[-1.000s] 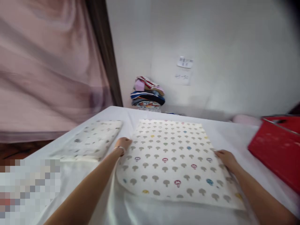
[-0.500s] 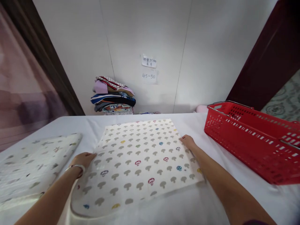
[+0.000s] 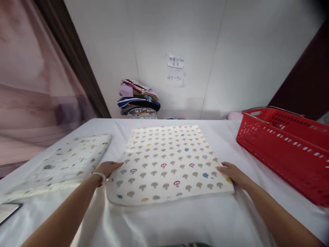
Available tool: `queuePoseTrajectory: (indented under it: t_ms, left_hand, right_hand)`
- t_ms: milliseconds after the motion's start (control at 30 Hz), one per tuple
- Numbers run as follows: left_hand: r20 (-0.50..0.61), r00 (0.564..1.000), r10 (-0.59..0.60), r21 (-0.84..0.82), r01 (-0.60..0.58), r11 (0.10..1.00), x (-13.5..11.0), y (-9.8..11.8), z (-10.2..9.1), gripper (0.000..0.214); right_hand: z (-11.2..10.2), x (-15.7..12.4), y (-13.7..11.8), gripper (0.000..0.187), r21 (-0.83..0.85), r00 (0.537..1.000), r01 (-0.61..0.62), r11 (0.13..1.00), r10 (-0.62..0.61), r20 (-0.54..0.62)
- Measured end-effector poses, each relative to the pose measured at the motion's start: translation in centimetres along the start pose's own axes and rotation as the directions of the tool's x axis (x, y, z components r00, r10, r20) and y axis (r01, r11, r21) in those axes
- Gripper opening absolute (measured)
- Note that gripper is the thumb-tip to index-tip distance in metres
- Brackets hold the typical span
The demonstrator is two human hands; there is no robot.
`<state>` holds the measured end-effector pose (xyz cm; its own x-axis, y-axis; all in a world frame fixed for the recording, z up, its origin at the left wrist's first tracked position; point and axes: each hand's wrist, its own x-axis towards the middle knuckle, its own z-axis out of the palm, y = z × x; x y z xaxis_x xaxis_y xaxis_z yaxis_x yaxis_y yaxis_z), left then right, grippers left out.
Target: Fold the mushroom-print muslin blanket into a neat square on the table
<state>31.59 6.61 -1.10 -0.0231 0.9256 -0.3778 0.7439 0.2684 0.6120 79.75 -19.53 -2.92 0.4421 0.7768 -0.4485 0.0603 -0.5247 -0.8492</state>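
A white cloth (image 3: 169, 154) printed with grey and a few coloured mushrooms lies folded flat in front of me, its near left corner rounded. My left hand (image 3: 109, 169), with a bracelet on the wrist, is closed on the cloth's left edge. On the opposite side my right hand (image 3: 232, 173) pinches the right edge near the front corner. To the left lies a second folded white cloth (image 3: 74, 157) with a scattered leaf-like print, apart from the first.
A red plastic basket (image 3: 280, 147) with metal handles stands at the right. Behind the white-covered table (image 3: 185, 219) is a stack of folded fabrics (image 3: 140, 99). A flat dark-edged device (image 3: 9, 211) lies at the lower left. Paper notes (image 3: 175, 78) hang on the wall.
My right hand has slid along the right edge towards me, nearer the front corner. My left hand stays at the left edge. The camera view has shifted left.
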Motion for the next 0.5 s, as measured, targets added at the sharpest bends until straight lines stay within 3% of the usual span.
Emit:
queuePoseTrajectory:
  t_ms: [100,200,267,433,500]
  left_hand:
    - [0.116,0.992,-0.047,-0.153,0.065,0.986,-2.2,-1.5,0.1,0.038]
    - [0.182,0.982,-0.051,-0.279,0.102,0.955,-3.8,-2.9,0.3,0.043]
    - [0.162,0.986,-0.049,-0.281,0.094,0.955,-4.4,-3.5,0.4,0.042]
    - [-0.024,1.0,-0.019,-0.043,0.018,0.999,-5.1,-3.6,0.9,0.024]
    - [-0.047,0.999,-0.026,-0.042,0.024,0.999,-5.2,-3.4,1.0,0.02]
  right_hand:
    - [-0.4,-2.4,1.6,0.051,0.115,0.997,-0.043,0.992,0.036,0.061]
    - [-0.7,-3.4,2.5,0.058,0.117,0.995,-0.097,0.988,0.092,0.044]
    - [-0.8,-3.5,2.9,0.06,0.065,0.995,-0.101,0.993,0.1,0.014]
    - [-1.1,-2.8,3.8,0.059,-0.121,0.995,-0.085,0.989,0.078,-0.066]
    - [-1.7,-2.0,4.8,0.055,-0.222,0.989,-0.037,0.974,0.005,-0.145]
